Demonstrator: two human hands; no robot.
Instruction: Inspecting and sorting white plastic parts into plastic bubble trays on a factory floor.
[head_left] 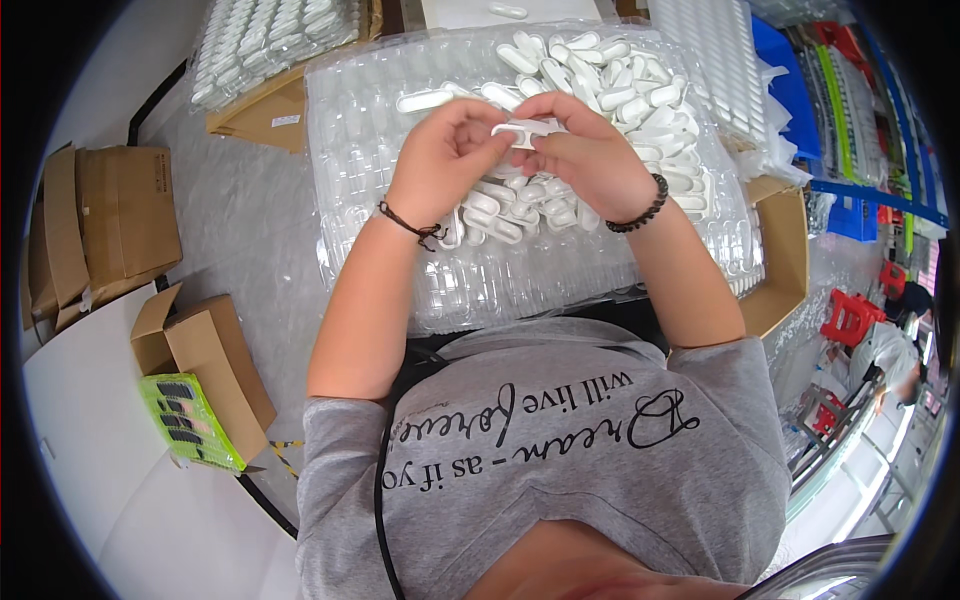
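Note:
Between both hands, over the middle of the tray, is a small white plastic piece point(517, 130), long with rounded ends. My left hand point(448, 152) pinches its left end with thumb and fingers. At the other end, my right hand point(585, 150) grips it, thumb on top. Fingertips cover part of the piece. Many similar white oval pieces point(655, 115) lie in a loose heap beyond and to the right of my hands, with more point(505, 215) just below them. All of these rest on clear plastic blister trays point(360, 180) with rows of pockets.
Filled trays of white pieces point(275, 45) stand at the far left on a cardboard box, and another stack point(710, 60) at the far right. Open cardboard boxes point(205, 345) stand on the left. Blue bins point(785, 90) line the right, where another person point(885, 350) sits farther off.

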